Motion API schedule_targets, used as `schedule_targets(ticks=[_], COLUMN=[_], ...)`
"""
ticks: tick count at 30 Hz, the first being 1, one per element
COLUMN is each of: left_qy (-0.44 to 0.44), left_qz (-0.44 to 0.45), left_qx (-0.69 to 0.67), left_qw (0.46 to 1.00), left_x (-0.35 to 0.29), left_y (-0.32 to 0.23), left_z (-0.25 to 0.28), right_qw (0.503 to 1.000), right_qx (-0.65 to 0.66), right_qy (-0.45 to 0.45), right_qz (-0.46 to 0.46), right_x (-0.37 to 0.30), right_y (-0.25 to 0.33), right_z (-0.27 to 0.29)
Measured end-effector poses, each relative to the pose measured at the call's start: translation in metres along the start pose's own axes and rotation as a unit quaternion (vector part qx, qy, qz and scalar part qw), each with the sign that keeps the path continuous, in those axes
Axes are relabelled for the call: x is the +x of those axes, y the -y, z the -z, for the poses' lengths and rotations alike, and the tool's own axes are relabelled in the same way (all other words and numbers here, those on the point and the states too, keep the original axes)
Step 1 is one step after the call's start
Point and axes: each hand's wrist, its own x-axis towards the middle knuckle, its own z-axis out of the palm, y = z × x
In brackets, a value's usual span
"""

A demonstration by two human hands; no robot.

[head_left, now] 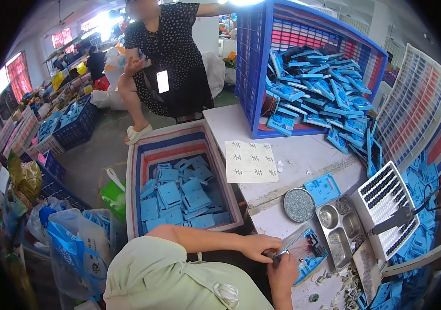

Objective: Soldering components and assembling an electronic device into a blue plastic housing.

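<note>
My left hand [260, 249] and my right hand [284, 273] meet at the near edge of the white worktable. Both are closed, fingertips together around a small dark and blue piece [278, 255], mostly hidden by the fingers. Just right of them lies an open blue plastic casing [309, 257] with dark parts and thin red wires inside. My right hand overlaps its left edge. Beyond it stand a round tin of small grey bits [299, 205] and a metal compartment tray [340, 232] with small parts. Another blue casing piece [322, 188] lies flat behind the tin.
A tipped blue crate [254, 72] spills blue casings onto the table's back. Left of the table, a striped-lined bin [133, 191] holds more. A white rack [385, 206] with a black-handled tool [393, 221] stands right. White scraps [336, 287] litter the front. A person [171, 57] stands beyond the bin.
</note>
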Motion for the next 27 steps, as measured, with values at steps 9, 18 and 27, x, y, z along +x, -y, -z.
schedule_targets(ticks=[9,18,27], left_qy=[0.033,0.038,0.047], left_qz=[-0.044,-0.103,-0.123], left_qx=[0.048,0.102,0.104], left_qw=[0.997,0.989,0.986], left_x=[0.009,0.012,0.017], left_y=[0.025,0.030,0.026], left_z=[0.000,0.004,0.011], right_qw=[1.000,1.000,0.992], right_qx=[-0.011,0.020,0.127], right_qy=[-0.001,-0.012,0.012], right_qz=[-0.004,-0.004,-0.007], right_x=[-0.003,-0.006,-0.014], right_y=[0.000,-0.005,0.000], right_z=[-0.003,-0.003,0.028])
